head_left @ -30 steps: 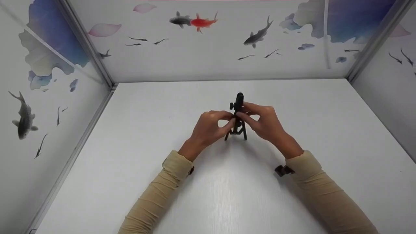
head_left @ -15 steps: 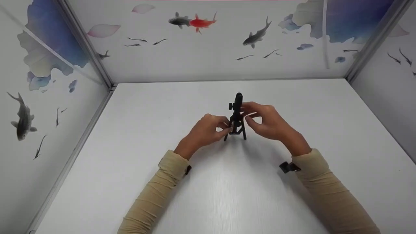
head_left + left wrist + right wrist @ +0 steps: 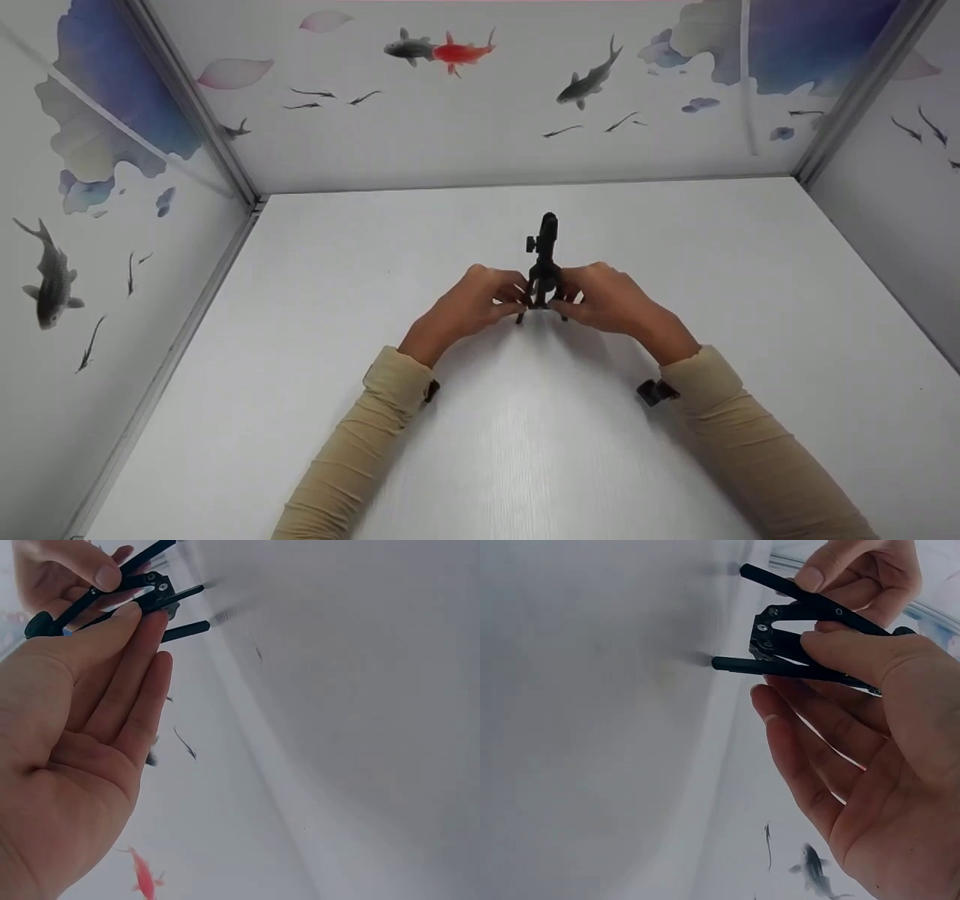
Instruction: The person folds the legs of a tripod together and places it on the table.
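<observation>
A small black tripod (image 3: pixel 548 244) stands upright on the white table, its legs spread and a knob on the left of its head. My left hand (image 3: pixel 466 306) pinches one leg between thumb and fingertips, low on that side. From the opposite side, my right hand (image 3: pixel 616 301) holds another leg the same way. In the left wrist view, the left hand (image 3: pixel 79 742) has its thumb on a slim leg (image 3: pixel 186 631) near the folding braces. The right wrist view shows the right hand (image 3: pixel 900 742) with its thumb laid over the hinged braces (image 3: pixel 787 645) and fingers behind the leg.
The white tabletop (image 3: pixel 480 450) is enclosed by a back wall (image 3: pixel 480 150) and side walls printed with fish and flowers. A black wrist camera (image 3: pixel 656 391) is strapped under the right cuff. Grey metal posts (image 3: pixel 229 142) mark the corners.
My right hand has come down from the tripod's upper part to a leg. My left hand has dropped slightly from the middle to a leg. The tripod stays in place.
</observation>
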Motion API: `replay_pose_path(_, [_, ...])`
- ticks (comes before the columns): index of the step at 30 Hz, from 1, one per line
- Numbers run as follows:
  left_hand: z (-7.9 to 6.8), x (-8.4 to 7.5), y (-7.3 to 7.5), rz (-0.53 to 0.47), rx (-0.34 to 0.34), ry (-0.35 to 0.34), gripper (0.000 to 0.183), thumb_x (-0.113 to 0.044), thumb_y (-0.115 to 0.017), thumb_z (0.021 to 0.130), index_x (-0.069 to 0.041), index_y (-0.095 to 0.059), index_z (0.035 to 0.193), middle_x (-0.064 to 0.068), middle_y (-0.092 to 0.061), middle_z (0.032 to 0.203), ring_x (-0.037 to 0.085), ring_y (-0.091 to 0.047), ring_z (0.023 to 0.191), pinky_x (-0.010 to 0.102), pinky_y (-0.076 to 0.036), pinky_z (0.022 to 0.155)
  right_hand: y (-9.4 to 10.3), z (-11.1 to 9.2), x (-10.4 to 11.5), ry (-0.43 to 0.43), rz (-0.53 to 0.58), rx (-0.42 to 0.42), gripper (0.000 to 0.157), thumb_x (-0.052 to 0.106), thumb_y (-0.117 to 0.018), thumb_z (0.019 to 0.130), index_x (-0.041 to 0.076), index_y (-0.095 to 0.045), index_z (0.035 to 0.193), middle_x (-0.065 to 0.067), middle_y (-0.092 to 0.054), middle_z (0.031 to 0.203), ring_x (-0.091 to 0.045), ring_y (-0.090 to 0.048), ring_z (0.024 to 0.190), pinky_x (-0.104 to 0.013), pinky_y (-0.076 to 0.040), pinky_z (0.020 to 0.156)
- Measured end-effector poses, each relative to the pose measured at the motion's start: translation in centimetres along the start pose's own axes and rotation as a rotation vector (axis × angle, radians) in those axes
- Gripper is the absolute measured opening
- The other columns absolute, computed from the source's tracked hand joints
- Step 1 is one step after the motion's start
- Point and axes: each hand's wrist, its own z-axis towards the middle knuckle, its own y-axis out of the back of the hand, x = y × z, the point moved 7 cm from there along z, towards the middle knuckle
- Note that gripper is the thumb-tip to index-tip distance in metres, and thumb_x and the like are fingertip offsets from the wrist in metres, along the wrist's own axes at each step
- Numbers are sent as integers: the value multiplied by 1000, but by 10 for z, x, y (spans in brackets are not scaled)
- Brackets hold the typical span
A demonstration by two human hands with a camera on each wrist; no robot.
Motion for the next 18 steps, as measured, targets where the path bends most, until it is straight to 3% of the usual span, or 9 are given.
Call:
replay_pose_path(7, [3,-5,2,81,-34,-33,18,-9,-84,94,-5,-82,112,7,-85,108,19,-82,101,29,-64,92,-6,0,0,9,62,-2,24,10,-79,99,7,-79,123,-8,-85,100,-21,-80,93,-43,-62,78])
replay_pose_path(18, [-1,-9,5,135,-65,-45,17,-11,-84,92,-9,-83,109,4,-85,107,16,-82,101,30,-63,94,-10,3,5,87,118,-7,21,6,-76,100,5,-81,120,-9,-85,100,-12,-75,80,-30,-57,70])
